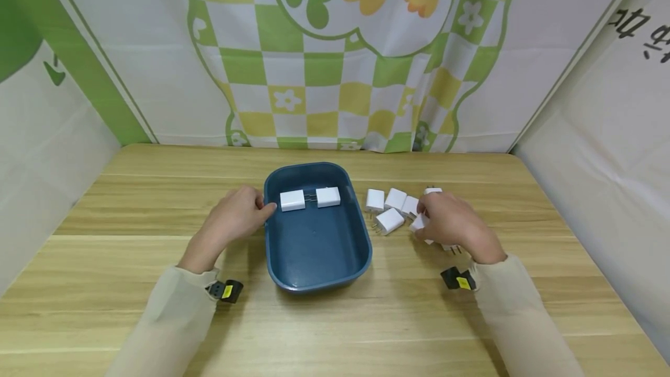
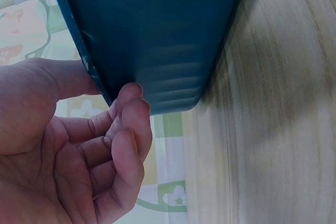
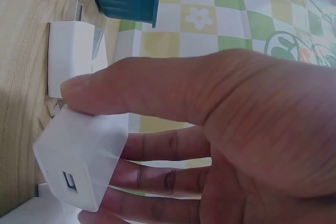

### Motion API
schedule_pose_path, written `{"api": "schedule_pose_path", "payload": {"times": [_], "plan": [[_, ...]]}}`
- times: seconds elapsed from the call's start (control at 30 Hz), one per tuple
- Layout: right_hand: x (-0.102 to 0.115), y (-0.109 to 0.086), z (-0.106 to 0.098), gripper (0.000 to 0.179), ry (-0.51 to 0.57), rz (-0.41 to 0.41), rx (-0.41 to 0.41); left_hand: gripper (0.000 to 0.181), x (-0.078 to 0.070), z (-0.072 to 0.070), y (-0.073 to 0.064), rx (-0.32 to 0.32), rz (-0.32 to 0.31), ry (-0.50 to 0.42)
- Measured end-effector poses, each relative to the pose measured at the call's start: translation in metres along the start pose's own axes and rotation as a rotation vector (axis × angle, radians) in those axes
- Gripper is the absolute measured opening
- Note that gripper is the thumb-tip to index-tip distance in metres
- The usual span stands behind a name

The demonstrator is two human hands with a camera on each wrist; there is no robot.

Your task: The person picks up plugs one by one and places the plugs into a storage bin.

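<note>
My left hand grips the left rim of a deep blue plastic bin, thumb over the edge and fingers curled against the outer wall. Inside the bin, a white charger plug and a second charger plug lie with their prongs facing each other. Right of the bin, my right hand pinches a white USB charger plug between thumb and fingers. The USB port on its end face shows in the right wrist view. Several more charger plugs lie close around this hand, some partly covered by it.
Loose charger plugs, such as a white plug and one with prongs toward the bin, lie on the wooden table. A checked curtain hangs behind the table. Black wrist cameras sit under both wrists.
</note>
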State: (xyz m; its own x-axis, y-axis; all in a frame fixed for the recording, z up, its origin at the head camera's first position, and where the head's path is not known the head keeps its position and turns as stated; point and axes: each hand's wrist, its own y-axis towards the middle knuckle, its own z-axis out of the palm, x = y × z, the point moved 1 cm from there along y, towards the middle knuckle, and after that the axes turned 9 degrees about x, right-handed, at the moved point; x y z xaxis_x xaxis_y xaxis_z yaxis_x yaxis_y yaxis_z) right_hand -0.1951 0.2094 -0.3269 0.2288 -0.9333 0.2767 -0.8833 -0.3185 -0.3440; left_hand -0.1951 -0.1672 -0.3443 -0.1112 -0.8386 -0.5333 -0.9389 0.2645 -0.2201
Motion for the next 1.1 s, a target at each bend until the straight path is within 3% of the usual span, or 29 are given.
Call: {"api": "schedule_pose_path", "payload": {"times": [1.1], "plan": [[0.0075, -0.0039, 0.0022, 0.043, -0.074, -0.1, -0.172, 0.039, -0.0012, -0.0007, -0.0008, -0.002, -0.005, -0.002]]}}
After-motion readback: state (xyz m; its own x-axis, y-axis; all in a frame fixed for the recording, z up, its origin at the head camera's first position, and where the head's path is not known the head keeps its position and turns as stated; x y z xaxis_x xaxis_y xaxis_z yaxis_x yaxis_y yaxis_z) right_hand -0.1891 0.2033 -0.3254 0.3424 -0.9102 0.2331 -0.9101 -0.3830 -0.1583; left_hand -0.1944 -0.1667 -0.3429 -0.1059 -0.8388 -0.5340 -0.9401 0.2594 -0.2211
